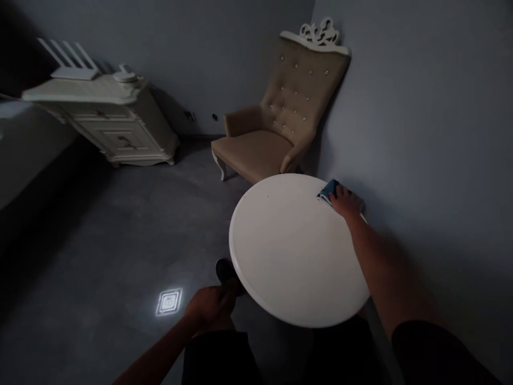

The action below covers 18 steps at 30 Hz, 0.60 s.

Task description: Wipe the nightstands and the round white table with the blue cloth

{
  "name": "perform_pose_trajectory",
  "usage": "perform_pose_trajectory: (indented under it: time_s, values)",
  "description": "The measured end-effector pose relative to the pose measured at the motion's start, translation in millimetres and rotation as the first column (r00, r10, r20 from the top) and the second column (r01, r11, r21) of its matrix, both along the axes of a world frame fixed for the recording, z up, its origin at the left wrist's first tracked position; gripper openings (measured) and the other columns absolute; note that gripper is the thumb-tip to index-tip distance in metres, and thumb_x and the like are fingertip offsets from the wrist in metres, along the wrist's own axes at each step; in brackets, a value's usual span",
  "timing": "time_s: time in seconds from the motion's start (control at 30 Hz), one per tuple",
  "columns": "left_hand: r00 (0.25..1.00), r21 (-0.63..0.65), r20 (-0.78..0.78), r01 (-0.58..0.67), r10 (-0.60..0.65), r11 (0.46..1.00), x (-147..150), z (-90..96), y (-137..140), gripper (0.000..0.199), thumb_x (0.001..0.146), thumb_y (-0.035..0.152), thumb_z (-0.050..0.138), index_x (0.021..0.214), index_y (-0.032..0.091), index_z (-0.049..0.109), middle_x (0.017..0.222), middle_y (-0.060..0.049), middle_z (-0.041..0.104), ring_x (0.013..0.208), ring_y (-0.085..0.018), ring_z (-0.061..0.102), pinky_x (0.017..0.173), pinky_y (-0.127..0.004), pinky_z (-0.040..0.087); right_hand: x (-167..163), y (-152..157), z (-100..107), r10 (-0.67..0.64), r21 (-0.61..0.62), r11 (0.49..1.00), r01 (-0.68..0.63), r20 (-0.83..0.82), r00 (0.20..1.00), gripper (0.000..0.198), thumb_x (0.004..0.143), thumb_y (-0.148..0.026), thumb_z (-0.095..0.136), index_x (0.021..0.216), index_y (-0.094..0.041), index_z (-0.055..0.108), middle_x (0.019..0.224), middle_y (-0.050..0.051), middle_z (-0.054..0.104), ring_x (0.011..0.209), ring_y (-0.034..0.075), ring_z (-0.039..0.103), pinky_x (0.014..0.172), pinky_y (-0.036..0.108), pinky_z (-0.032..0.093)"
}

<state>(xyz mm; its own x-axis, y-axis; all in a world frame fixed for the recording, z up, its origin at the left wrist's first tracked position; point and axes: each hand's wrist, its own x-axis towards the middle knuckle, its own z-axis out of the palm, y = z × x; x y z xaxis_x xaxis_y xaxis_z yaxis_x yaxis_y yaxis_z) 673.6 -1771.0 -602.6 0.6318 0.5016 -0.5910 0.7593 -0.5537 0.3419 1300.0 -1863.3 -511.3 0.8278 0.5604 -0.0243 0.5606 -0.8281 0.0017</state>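
My right hand [347,203] presses a folded blue cloth [331,190] with pale edges against the top of a round white table [296,251]. Its fingers bend over the cloth at the table's far right rim, close to the wall. To the left of the table, my left hand [208,303] hangs over my leg, lower than the tabletop. Its fingers look curled in, and I see nothing in them, though that area is dark. A few small dark specks lie near the table's far left rim.
A tan tufted armchair [260,149] with a carved white crest stands just behind the table. At the back left, a pale cabinet [120,128] bears a white router [75,69]. A bright square light pattern [169,302] falls on the grey floor. The wall [433,133] closes off the right.
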Motion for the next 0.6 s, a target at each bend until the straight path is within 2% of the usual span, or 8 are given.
perform_pose_trajectory:
  time_s: [0.07, 0.17, 0.27, 0.33, 0.4, 0.47, 0.53, 0.6]
  values:
    - [1.000, -0.014, 0.010, 0.005, -0.005, 1.000, -3, -0.4, 1, 0.064, 0.114, 0.063, 0.036, 0.138, 0.037, 0.089, 0.135, -0.011, 0.090, 0.127, -0.039, 0.084, 0.102, -0.045, 0.061, -24, 49, 2, 0.089, -0.007, 0.996, -0.089, -0.001, 0.996, 0.090, 0.119, -0.073, 0.013, 0.191, -0.024, 0.034, 0.199, 0.019, 0.022, 0.177, 0.058, 0.026, 0.135, 0.093, 0.019]
    - [0.999, -0.031, 0.033, 0.034, -0.033, 0.999, -2, -3.2, 5, 0.065, 0.115, 0.063, 0.036, 0.142, 0.034, 0.087, 0.140, -0.012, 0.089, 0.131, -0.040, 0.082, 0.104, -0.047, 0.060, -74, 131, 4, 0.264, 0.040, 0.964, -0.262, -0.033, 0.964, 0.087, 0.119, -0.071, 0.021, 0.190, -0.023, 0.037, 0.200, 0.016, 0.022, 0.179, 0.057, 0.021, 0.137, 0.093, 0.013]
    - [0.999, -0.022, 0.024, 0.037, -0.037, 0.999, 2, -5.6, 10, 0.064, 0.115, 0.061, 0.036, 0.141, 0.033, 0.087, 0.142, -0.012, 0.088, 0.132, -0.041, 0.082, 0.104, -0.047, 0.060, -140, 205, 1, 0.451, 0.085, 0.891, -0.446, -0.059, 0.890, 0.086, 0.118, -0.072, 0.030, 0.189, -0.024, 0.041, 0.200, 0.012, 0.024, 0.180, 0.056, 0.019, 0.140, 0.089, 0.012]
    - [1.000, -0.020, -0.001, 0.018, -0.018, 1.000, 6, -5.6, 12, 0.062, 0.114, 0.061, 0.038, 0.140, 0.034, 0.088, 0.142, -0.011, 0.088, 0.132, -0.041, 0.082, 0.104, -0.047, 0.060, -182, 240, -1, 0.572, 0.108, 0.819, -0.564, -0.070, 0.817, 0.082, 0.117, -0.074, 0.036, 0.185, -0.030, 0.049, 0.197, 0.004, 0.033, 0.181, 0.052, 0.022, 0.144, 0.082, 0.010]
    - [1.000, -0.031, 0.001, 0.013, -0.013, 0.999, 10, -5.2, 13, 0.061, 0.114, 0.061, 0.038, 0.141, 0.036, 0.088, 0.142, -0.009, 0.089, 0.133, -0.039, 0.082, 0.104, -0.045, 0.060, -213, 262, -4, 0.661, 0.136, 0.748, -0.649, -0.076, 0.746, 0.073, 0.117, -0.075, 0.042, 0.176, -0.037, 0.062, 0.190, -0.004, 0.048, 0.180, 0.046, 0.028, 0.147, 0.073, 0.008]
    - [0.999, -0.041, 0.017, 0.030, -0.030, 0.999, 13, -6.1, 15, 0.062, 0.115, 0.060, 0.037, 0.142, 0.037, 0.087, 0.140, -0.008, 0.089, 0.132, -0.038, 0.082, 0.103, -0.043, 0.061, -224, 274, -6, 0.715, 0.169, 0.697, -0.696, -0.090, 0.694, 0.067, 0.118, -0.073, 0.045, 0.165, -0.035, 0.073, 0.182, -0.004, 0.060, 0.177, 0.044, 0.035, 0.148, 0.068, 0.005]
    - [0.999, -0.034, 0.015, 0.039, -0.038, 0.999, 14, -9.4, 16, 0.062, 0.114, 0.059, 0.037, 0.145, 0.037, 0.086, 0.141, -0.007, 0.089, 0.132, -0.039, 0.083, 0.104, -0.043, 0.061, -214, 277, -5, 0.730, 0.195, 0.681, -0.706, -0.113, 0.674, 0.067, 0.119, -0.072, 0.047, 0.163, -0.030, 0.075, 0.179, -0.002, 0.064, 0.175, 0.045, 0.037, 0.148, 0.067, 0.005]
    - [0.999, -0.019, -0.013, 0.038, -0.039, 0.999, 14, -14.2, 17, 0.063, 0.113, 0.058, 0.038, 0.146, 0.036, 0.086, 0.143, -0.007, 0.088, 0.133, -0.039, 0.082, 0.105, -0.045, 0.061, -187, 272, -2, 0.704, 0.204, 0.708, -0.676, -0.129, 0.698, 0.069, 0.120, -0.072, 0.049, 0.169, -0.029, 0.069, 0.183, 0.000, 0.059, 0.176, 0.044, 0.034, 0.148, 0.069, 0.006]
